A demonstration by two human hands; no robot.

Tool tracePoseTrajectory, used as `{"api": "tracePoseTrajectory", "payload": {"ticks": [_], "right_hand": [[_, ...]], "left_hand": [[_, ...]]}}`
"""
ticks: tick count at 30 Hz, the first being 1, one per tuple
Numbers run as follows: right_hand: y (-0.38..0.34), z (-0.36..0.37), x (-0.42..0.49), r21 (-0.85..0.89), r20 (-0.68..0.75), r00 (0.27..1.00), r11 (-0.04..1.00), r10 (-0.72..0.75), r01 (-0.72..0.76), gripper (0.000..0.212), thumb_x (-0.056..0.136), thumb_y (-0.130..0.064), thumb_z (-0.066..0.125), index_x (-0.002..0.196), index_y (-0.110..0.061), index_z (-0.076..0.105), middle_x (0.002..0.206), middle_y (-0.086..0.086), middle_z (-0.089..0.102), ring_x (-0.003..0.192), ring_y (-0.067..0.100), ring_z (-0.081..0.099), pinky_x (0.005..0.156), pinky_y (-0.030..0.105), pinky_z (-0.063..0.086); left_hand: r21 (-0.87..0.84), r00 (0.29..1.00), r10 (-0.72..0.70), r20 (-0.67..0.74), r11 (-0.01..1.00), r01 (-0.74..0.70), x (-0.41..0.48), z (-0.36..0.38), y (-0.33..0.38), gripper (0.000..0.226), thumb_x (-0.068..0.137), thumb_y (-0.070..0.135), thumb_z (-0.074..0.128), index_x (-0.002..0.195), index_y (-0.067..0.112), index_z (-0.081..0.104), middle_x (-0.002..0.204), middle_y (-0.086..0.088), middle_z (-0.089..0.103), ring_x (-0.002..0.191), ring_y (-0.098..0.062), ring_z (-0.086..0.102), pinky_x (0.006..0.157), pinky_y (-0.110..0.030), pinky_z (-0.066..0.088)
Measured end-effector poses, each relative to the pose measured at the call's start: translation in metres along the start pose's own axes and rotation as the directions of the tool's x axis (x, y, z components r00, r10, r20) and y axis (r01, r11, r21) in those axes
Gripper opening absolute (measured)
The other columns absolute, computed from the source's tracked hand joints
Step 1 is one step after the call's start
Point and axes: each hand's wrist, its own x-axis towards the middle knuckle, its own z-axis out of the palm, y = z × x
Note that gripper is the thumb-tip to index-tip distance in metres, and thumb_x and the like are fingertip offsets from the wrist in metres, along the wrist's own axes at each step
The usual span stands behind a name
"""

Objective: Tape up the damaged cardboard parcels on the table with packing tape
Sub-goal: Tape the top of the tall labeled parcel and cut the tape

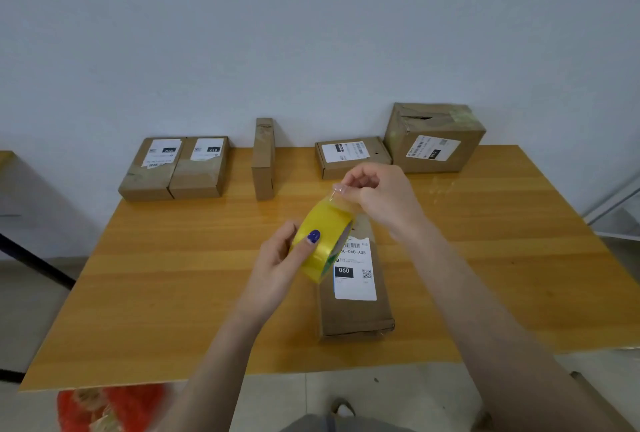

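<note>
Tape roll [320, 244] clamped in left grip [277, 262], right grip [381, 196] pinching its loose end [333, 193] (above flat parcel [353, 310]).

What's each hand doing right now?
Left hand: grips the yellow tape roll.
Right hand: pinches the tape's free end, pulled up from the roll.

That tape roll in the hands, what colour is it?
Yellow; the tape roll shows clearly in the head view.
</note>
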Motion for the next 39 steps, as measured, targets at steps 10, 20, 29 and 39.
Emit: {"api": "tracePoseTrajectory", "payload": {"ticks": [10, 20, 29, 39], "right_hand": [[-0.017, 0.004, -0.011, -0.107, -0.168, 0.953, 0.966, -0.252, 0.236, 0.015, 0.081, -0.017, 0.075, 0.070, -0.022, 0.065, 0.065, -0.013, 0.057, 0.062, 0.000, 0.046, 0.062, 0.009, 0.037], [-0.008, -0.022, 0.012, 0.143, -0.086, 0.994, 0.988, 0.061, -0.048, 0.011, 0.076, -0.025, 0.079, 0.070, -0.018, 0.072, 0.074, -0.007, 0.069, 0.074, -0.003, 0.059, 0.074, 0.017, 0.042], [0.034, -0.011, 0.003, 0.087, -0.193, 0.974, 0.990, 0.123, -0.108, 0.013, 0.086, -0.024, 0.071, 0.075, -0.018, 0.068, 0.078, 0.004, 0.070, 0.071, 0.011, 0.059, 0.070, 0.022, 0.047], [0.044, -0.027, 0.014, 0.083, -0.225, 0.969, 0.993, 0.098, -0.082, 0.010, 0.085, -0.028, 0.071, 0.081, -0.020, 0.070, 0.071, -0.010, 0.064, 0.063, -0.003, 0.054, 0.060, 0.010, 0.040]], "left_hand": [[0.302, 0.991, 0.018, -0.131, 0.953, 0.023, 0.017, -0.010, -0.010, 0.041, 0.082, 0.058, 0.044, 0.086, 0.021, 0.062, 0.060, -0.002, 0.052, 0.054, -0.010, 0.045, 0.051, -0.027, 0.036], [0.142, 0.966, -0.220, -0.134, 0.961, 0.238, 0.016, -0.031, -0.006, 0.050, 0.087, 0.051, 0.054, 0.059, 0.012, 0.041, 0.052, -0.003, 0.034, 0.045, -0.012, 0.033, 0.050, -0.024, 0.028], [0.224, 0.982, -0.116, -0.149, 0.963, 0.148, 0.024, -0.043, -0.017, 0.049, 0.082, 0.041, 0.056, 0.054, 0.003, 0.045, 0.050, -0.003, 0.037, 0.045, -0.011, 0.036, 0.044, -0.017, 0.027], [0.749, 0.962, -0.181, -0.206, 0.604, 0.274, 0.040, -0.043, -0.045, 0.046, 0.095, 0.042, 0.050, 0.059, 0.013, 0.049, 0.047, 0.005, 0.038, 0.048, -0.012, 0.040, 0.049, -0.030, 0.025]]}}
